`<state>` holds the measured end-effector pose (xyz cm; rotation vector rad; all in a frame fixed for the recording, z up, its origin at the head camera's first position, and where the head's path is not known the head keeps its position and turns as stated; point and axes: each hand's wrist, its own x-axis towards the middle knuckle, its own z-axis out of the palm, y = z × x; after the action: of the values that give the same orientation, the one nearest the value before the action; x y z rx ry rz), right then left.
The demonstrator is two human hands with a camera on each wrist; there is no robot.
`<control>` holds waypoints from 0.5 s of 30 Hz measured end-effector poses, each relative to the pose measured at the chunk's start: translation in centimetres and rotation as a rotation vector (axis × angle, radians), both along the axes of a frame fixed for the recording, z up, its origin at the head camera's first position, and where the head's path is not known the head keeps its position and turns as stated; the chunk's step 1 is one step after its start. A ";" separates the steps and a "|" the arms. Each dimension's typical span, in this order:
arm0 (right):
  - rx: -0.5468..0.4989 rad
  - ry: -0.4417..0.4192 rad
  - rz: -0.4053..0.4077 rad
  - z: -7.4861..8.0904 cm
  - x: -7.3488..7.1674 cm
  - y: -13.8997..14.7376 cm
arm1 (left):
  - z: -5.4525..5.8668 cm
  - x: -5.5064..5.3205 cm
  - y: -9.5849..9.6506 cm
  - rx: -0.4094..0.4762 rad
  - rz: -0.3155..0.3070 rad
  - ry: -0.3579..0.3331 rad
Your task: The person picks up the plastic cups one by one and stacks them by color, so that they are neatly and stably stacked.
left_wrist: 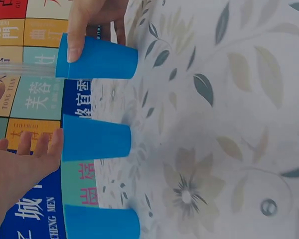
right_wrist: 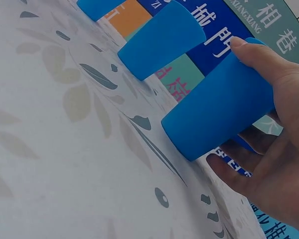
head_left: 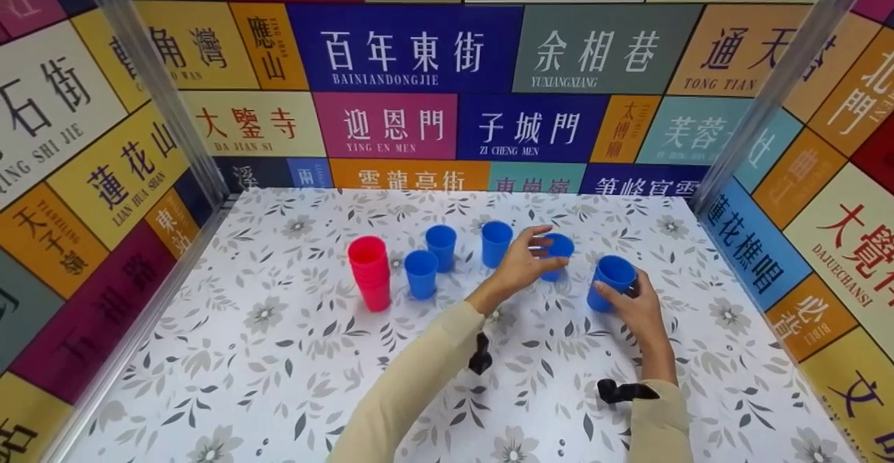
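My right hand (head_left: pixel 639 306) grips a blue cup (head_left: pixel 614 272) at the right, thumb on the near side and fingers round the far side. In the right wrist view this cup (right_wrist: pixel 222 107) stands upright close over the tabletop. The left hand (head_left: pixel 518 262) has its fingers spread beside the rim of a second blue cup (head_left: pixel 561 246), partly covering it in the head view. The left wrist view shows that cup (left_wrist: pixel 97 138) with the fingertips right at its rim. Another blue cup (head_left: pixel 496 243) stands just left of the left hand.
Two more blue cups, one behind (head_left: pixel 441 246) and one in front (head_left: pixel 421 274), stand left of centre. Beside them is a stack of red cups (head_left: pixel 368 267). A floral cloth (head_left: pixel 265 358) covers the table, with sign-printed walls (head_left: pixel 405 51) on three sides.
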<state>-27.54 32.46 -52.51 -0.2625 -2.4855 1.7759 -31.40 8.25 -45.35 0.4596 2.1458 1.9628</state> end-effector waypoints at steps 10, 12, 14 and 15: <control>0.024 -0.039 0.023 0.3 0.1 0.0 | -0.8 0.8 -4.9 0.092 0.029 0.013; 0.030 -0.046 0.027 0.3 0.1 0.0 | -1.0 1.0 -5.9 0.085 0.050 0.005; 0.034 -0.048 0.028 0.4 0.1 0.0 | -1.2 1.2 -6.9 0.087 0.056 0.009; 0.037 -0.051 0.027 0.4 0.0 0.0 | -1.3 1.3 -7.4 0.091 0.053 0.017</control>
<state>-27.51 32.47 -52.08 -0.2759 -2.5659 1.7530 -30.06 0.81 -46.66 0.4401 2.1070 2.0994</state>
